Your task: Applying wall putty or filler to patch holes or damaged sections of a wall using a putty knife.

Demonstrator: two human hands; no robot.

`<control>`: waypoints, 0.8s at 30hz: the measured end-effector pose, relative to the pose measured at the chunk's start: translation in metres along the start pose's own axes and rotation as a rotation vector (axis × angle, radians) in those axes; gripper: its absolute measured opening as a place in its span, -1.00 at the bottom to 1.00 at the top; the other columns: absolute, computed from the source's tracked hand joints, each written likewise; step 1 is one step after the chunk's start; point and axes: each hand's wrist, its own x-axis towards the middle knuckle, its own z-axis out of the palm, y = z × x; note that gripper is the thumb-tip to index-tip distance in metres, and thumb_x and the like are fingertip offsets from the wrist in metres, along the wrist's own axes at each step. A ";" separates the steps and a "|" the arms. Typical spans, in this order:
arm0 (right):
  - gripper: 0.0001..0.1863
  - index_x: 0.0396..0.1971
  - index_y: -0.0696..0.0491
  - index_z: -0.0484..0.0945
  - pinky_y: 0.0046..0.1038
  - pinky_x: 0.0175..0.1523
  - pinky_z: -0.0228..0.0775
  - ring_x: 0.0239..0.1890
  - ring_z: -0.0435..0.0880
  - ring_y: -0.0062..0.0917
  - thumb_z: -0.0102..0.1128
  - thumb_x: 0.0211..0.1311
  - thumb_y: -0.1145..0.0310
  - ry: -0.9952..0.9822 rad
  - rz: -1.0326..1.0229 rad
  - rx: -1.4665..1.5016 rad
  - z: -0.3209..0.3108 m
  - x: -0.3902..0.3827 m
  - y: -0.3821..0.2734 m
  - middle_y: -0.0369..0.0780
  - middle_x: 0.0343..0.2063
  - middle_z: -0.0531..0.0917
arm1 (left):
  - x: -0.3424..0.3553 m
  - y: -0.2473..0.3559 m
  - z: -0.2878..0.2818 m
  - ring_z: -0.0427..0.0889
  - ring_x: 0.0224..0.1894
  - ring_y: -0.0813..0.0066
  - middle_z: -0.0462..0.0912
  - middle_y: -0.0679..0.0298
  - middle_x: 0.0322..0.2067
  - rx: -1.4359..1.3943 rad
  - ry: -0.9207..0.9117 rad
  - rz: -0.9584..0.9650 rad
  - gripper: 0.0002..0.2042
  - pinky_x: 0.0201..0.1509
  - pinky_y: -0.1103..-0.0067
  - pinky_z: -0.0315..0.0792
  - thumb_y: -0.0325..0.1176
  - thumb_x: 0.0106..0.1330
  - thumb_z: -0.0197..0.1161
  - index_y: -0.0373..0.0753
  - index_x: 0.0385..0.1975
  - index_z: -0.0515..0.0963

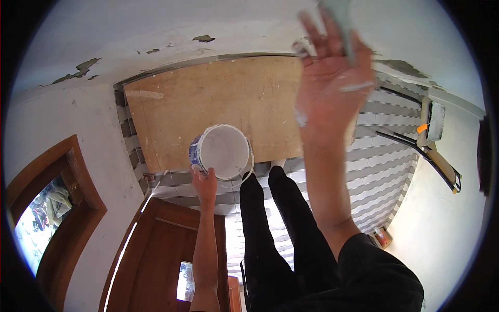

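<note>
My left hand (205,184) grips the near left rim of a white plastic bucket (224,152) with a blue patch on its outer side. Whitish residue coats the bucket's inside, and a thin bail handle hangs at its right. Raised in front of the upper wall, my right hand (332,73) has its palm turned toward me and white smears on its skin. A flat grey-green blade, like a putty knife (340,23), sits between its thumb and fingers. That hand and tool are blurred by motion, and the tool's handle cannot be made out.
A wooden board (218,99) lies on the striped tile floor (387,166) along the white wall (156,31), which has flaked patches. At right is a black-framed folding chair (436,161) with an orange-handled tool (434,125) on it. A small can (383,237) and wooden door (161,249) stand nearer.
</note>
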 end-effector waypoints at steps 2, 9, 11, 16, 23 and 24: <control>-0.66 -0.07 0.13 0.24 -0.33 -0.20 0.40 -0.13 0.58 -0.21 -0.20 0.27 0.21 0.226 0.192 0.047 -0.014 -0.011 0.043 -0.06 -0.03 0.48 | 0.001 -0.005 -0.004 0.44 -0.32 -0.01 0.41 -0.07 -0.34 -0.009 -0.060 -0.059 -0.72 -0.19 0.33 0.35 -0.38 0.03 0.07 -0.47 -0.32 0.31; -0.58 -0.11 0.26 0.24 -0.37 -0.31 0.46 -0.34 0.63 -0.28 -0.05 0.14 0.26 0.368 0.297 0.099 -0.030 0.036 0.146 0.03 -0.09 0.42 | 0.001 0.007 -0.001 0.43 -0.33 0.00 0.41 -0.08 -0.34 -0.077 -0.058 -0.074 -0.73 -0.19 0.33 0.35 -0.40 0.04 0.06 -0.46 -0.31 0.31; -0.57 -0.10 0.28 0.23 -0.37 -0.30 0.46 -0.34 0.63 -0.28 -0.04 0.13 0.28 0.431 0.301 0.084 -0.013 0.038 0.130 0.04 -0.11 0.42 | -0.001 0.015 -0.005 0.44 -0.37 -0.01 0.40 -0.08 -0.35 -0.070 -0.146 -0.196 -0.72 -0.21 0.32 0.36 -0.41 0.03 0.06 -0.45 -0.30 0.29; -0.60 -0.06 0.22 0.27 -0.36 -0.20 0.43 -0.22 0.60 -0.26 -0.10 0.22 0.23 0.311 0.191 0.065 0.033 0.018 0.068 -0.02 -0.12 0.49 | -0.004 -0.004 -0.005 0.47 -0.42 0.01 0.43 -0.03 -0.39 -0.039 -0.004 0.027 -0.71 -0.26 0.34 0.38 -0.41 0.04 0.07 -0.43 -0.27 0.28; -0.59 -0.04 0.20 0.24 -0.40 -0.17 0.37 -0.13 0.57 -0.27 -0.16 0.25 0.20 -0.030 -0.003 0.062 0.029 -0.012 0.022 -0.03 -0.02 0.48 | -0.005 -0.019 -0.014 0.51 -0.36 0.01 0.45 -0.04 -0.36 -0.065 -0.023 -0.037 -0.68 -0.24 0.33 0.39 -0.43 0.04 0.08 -0.41 -0.21 0.30; -0.58 -0.03 0.16 0.28 -0.43 -0.16 0.34 -0.09 0.56 -0.28 -0.16 0.26 0.16 0.040 0.026 0.005 0.024 -0.019 0.026 -0.08 0.01 0.50 | -0.004 -0.020 -0.014 0.51 -0.36 0.01 0.45 -0.04 -0.36 -0.069 -0.020 -0.037 -0.68 -0.24 0.33 0.39 -0.43 0.04 0.08 -0.41 -0.21 0.30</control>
